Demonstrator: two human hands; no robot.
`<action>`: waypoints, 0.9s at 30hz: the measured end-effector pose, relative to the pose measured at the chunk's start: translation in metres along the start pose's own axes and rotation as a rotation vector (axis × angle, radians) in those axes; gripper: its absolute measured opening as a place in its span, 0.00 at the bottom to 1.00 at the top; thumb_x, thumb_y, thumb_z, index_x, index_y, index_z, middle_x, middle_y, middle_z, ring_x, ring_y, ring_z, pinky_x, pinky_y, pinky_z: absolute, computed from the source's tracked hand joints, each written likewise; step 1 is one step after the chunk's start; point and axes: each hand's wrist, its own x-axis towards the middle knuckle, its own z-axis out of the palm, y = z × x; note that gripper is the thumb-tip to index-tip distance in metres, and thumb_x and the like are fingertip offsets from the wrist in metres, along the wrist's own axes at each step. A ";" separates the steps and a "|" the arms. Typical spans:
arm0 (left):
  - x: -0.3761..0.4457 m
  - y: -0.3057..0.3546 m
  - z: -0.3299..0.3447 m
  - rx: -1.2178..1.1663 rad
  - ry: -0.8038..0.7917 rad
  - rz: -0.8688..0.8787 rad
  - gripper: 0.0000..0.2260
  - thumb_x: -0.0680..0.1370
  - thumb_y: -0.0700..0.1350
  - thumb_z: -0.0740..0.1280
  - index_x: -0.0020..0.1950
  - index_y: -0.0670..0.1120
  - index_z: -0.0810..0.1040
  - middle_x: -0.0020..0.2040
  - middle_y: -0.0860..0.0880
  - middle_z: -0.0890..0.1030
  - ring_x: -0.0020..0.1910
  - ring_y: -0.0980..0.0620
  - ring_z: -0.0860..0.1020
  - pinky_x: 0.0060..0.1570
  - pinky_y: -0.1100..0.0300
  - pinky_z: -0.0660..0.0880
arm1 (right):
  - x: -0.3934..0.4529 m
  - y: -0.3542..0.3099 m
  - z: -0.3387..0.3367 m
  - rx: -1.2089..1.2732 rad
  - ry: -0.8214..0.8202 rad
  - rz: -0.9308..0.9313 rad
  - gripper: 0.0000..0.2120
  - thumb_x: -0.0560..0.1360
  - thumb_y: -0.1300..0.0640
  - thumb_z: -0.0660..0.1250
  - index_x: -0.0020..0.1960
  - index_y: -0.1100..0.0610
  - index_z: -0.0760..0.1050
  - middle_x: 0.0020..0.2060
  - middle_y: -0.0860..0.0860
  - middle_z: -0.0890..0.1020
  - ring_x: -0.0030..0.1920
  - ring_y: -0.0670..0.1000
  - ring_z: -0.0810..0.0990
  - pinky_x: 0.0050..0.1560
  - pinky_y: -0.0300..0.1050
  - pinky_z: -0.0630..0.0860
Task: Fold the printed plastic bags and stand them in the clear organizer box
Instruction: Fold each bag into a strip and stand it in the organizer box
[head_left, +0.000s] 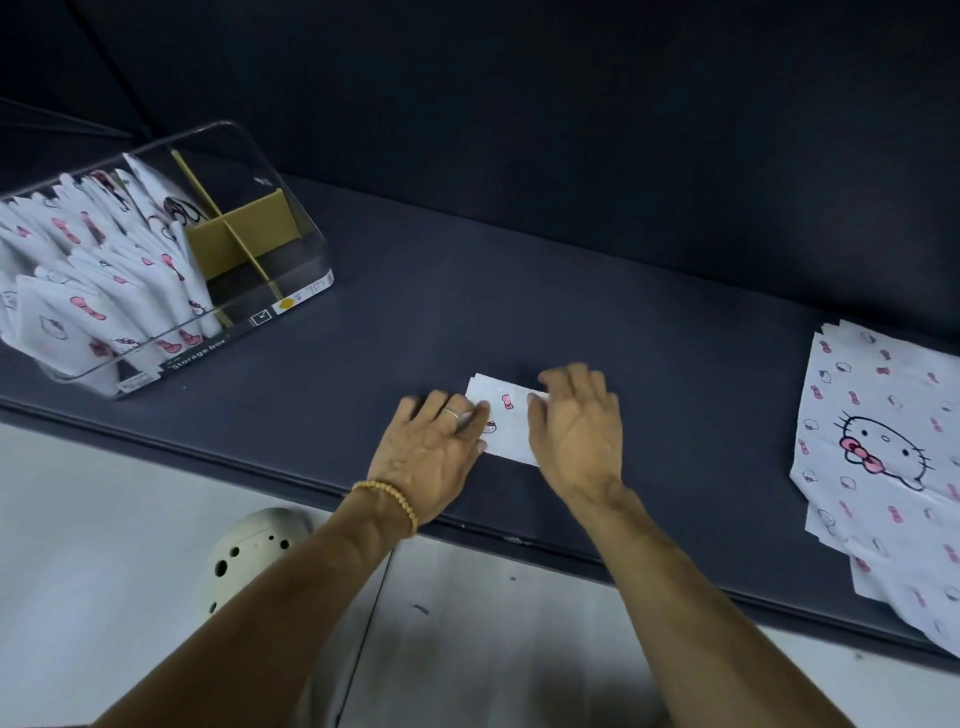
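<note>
A partly folded bag (506, 421) is pressed flat on the dark table (649, 332) under the left hand (434, 452) and right hand (579, 426), neither grip clenched. The clear organizer box (291, 228) is largely filled; a stack of unfolded bags (883, 447) is left.

The folded bag (506, 421) is white with a pink bow and a small black-outlined cat face, and the stack of flat bags (883, 457) shows the same white ground scattered with pink bows around one large cat face. The clear organizer box (291, 291) holds white, pink-bowed folded bags (98, 270) beside tan, probably cardboard, dividers (244, 228). The surface (623, 291) is dark navy, the bracelet (395, 501) pale yellow beads.
</note>
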 end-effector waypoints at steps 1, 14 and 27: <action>0.001 0.000 -0.001 -0.009 0.018 0.005 0.22 0.83 0.53 0.51 0.75 0.47 0.65 0.63 0.50 0.73 0.60 0.46 0.70 0.62 0.50 0.64 | -0.011 0.001 0.004 -0.023 0.014 -0.092 0.13 0.76 0.59 0.67 0.59 0.62 0.78 0.57 0.57 0.80 0.57 0.61 0.78 0.55 0.54 0.75; 0.039 -0.002 0.011 -0.201 -0.040 0.179 0.26 0.83 0.41 0.52 0.79 0.47 0.46 0.80 0.51 0.45 0.76 0.58 0.39 0.71 0.64 0.32 | -0.041 0.025 0.020 -0.078 -0.362 -0.262 0.31 0.84 0.47 0.49 0.80 0.58 0.41 0.79 0.52 0.43 0.79 0.49 0.39 0.75 0.45 0.31; 0.017 0.000 0.017 -0.129 -0.101 0.012 0.25 0.84 0.51 0.43 0.78 0.47 0.38 0.78 0.53 0.38 0.75 0.58 0.35 0.74 0.58 0.35 | -0.033 0.051 -0.012 -0.098 -0.317 -0.120 0.25 0.83 0.46 0.52 0.76 0.56 0.64 0.77 0.50 0.62 0.78 0.50 0.57 0.76 0.50 0.53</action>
